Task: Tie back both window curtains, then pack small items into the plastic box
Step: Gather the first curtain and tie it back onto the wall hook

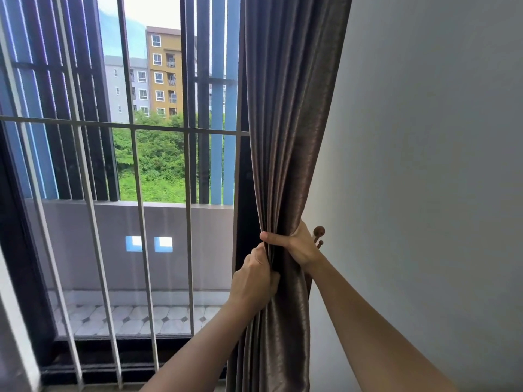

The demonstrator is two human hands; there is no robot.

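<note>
A dark brown-grey curtain [285, 131] hangs gathered into folds at the right side of the window, against the wall. My right hand [297, 246] wraps round the bunched fabric from the wall side, thumb across its front. Just below it, my left hand [256, 280] grips the curtain's left edge with curled fingers. A brown wooden tie-back hook [319, 234] juts from the wall right behind my right hand. No tie-back band is visible, and neither the plastic box nor the small items are in view.
White window bars [135, 179] run across the glass left of the curtain, with a dark window frame [17, 236] around them. A grey wall [424, 165] fills the right side. Beyond the glass lie a tiled balcony and buildings.
</note>
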